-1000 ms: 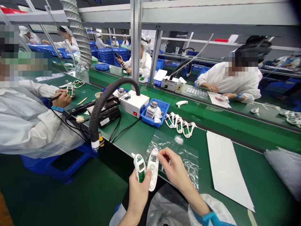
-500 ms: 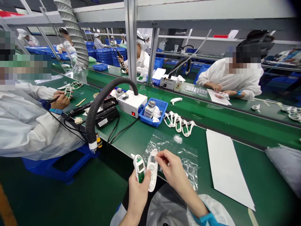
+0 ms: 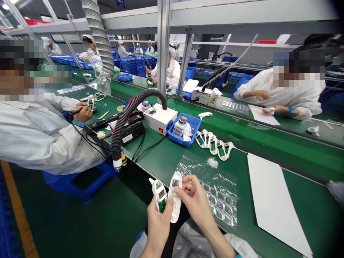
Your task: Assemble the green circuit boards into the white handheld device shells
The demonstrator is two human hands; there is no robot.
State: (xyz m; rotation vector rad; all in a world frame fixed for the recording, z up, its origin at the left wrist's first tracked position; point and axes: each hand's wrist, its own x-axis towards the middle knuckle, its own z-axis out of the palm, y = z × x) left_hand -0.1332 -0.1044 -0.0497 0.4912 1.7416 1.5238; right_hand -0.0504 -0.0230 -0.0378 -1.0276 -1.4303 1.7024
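Nearest, over the table edge, the left hand [image 3: 158, 224] holds two white plastic parts side by side: a thermometer body with a green circuit board and small screen [image 3: 159, 195], thumb pressed along its lower side, and a plain white cover shell [image 3: 176, 200] just right of it. The right hand [image 3: 195, 200] pinches the shell's middle between thumb and fingertips. Just beyond lies one clear plastic blister sheet [image 3: 215, 190] on the green table [image 3: 268, 143], with one white paper sheet [image 3: 274, 200] to its right. Farther back, a row of five open thermometer halves [image 3: 215, 144] lies beside one blue tray [image 3: 192, 123] holding a bottle. One black ribbed hose [image 3: 120, 125] arches to the left, near a seated co-worker's white sleeve [image 3: 48, 143].
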